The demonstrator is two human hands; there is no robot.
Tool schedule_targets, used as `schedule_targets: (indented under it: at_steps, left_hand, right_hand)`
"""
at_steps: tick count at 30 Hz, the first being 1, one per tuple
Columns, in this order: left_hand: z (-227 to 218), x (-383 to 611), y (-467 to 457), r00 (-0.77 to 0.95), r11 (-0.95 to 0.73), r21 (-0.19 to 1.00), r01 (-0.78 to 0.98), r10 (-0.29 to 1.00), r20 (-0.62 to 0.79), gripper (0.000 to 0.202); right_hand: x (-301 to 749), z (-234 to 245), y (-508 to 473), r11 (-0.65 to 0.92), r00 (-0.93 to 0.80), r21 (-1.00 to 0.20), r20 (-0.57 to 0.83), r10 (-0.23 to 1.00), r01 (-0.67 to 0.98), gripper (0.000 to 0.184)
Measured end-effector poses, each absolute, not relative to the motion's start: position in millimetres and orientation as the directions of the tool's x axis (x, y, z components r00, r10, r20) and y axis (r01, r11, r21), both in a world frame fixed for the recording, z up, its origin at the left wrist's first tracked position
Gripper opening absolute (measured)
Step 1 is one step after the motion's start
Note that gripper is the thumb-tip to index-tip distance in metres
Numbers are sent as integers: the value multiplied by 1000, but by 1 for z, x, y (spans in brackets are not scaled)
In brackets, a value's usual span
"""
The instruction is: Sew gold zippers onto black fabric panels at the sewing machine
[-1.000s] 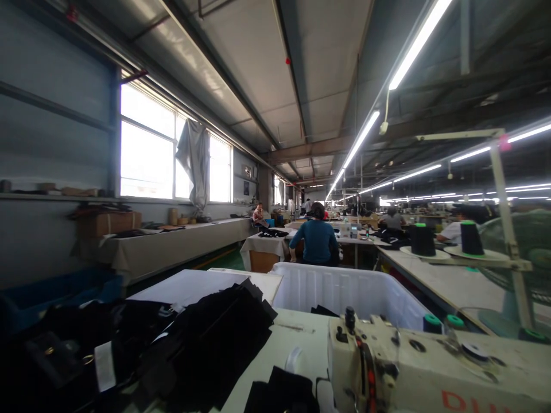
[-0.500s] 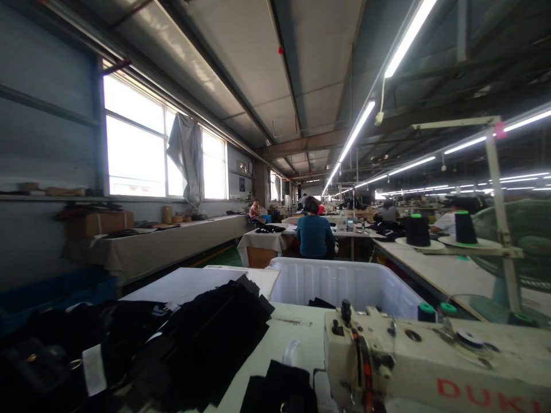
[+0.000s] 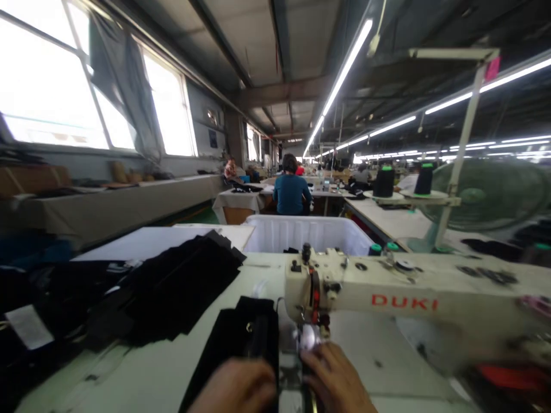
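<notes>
A black fabric piece with a small gold-coloured metal fitting lies left of the needle area of a cream sewing machine marked DUKI. My left hand is on the near part of this fabric, its fingers bent and smeared by motion. Just in front of the machine's needle area, my right hand has its fingers drawn together, pointing left. Whatever they pinch is too small or hidden to name.
Left on the table lies a stack of black fabric pieces, with a white tag farther left. Behind the machine stands a white plastic bin. Thread cones and a fan stand right. A person in blue sits ahead.
The view has tilted down and turned slightly right. Both my hands have come into sight at the machine, and more of the black fabric piece and machine shows.
</notes>
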State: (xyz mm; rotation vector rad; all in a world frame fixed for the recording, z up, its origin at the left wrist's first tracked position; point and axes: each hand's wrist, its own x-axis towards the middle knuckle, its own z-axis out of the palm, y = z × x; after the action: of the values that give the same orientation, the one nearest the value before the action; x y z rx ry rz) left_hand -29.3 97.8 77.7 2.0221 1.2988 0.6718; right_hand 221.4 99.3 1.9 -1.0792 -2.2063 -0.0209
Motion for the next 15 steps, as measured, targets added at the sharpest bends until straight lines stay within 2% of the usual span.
schedule_targets:
  at_steps: [1, 3, 6, 7, 9, 12, 15]
  left_hand:
    - [72, -34, 116, 394, -324, 717, 617, 916, 74, 30]
    - [57, -41, 154, 424, -359, 671, 649, 903, 73, 37]
    - [42, -45, 196, 472, -404, 611, 680, 880, 56, 55]
    - [40, -46, 203, 489, -418, 595, 686, 871, 48, 54]
    - [38, -46, 208, 513, -435, 576, 692, 858, 32, 42]
    - [31, -42, 204, 517, -432, 590, 683, 856, 29, 25]
    - [21, -32, 197, 510, -426, 632, 647, 858, 57, 23]
  right_hand:
    - [222, -2, 99, 655, -455, -177, 589, 668, 734, 56]
    - [222, -7, 101, 599, -434, -150, 556, 709, 786, 60]
    - [226, -7, 103, 629, -498, -171, 472, 728, 758, 28]
    - [228, -5, 104, 656, -535, -173, 448, 716, 734, 18]
    - [232, -3, 104, 698, -589, -190, 413, 695, 690, 9]
    - [237, -1, 105, 722, -618, -245, 387, 685, 647, 17]
    - [236, -2, 106, 718, -606, -260, 399, 689, 646, 26]
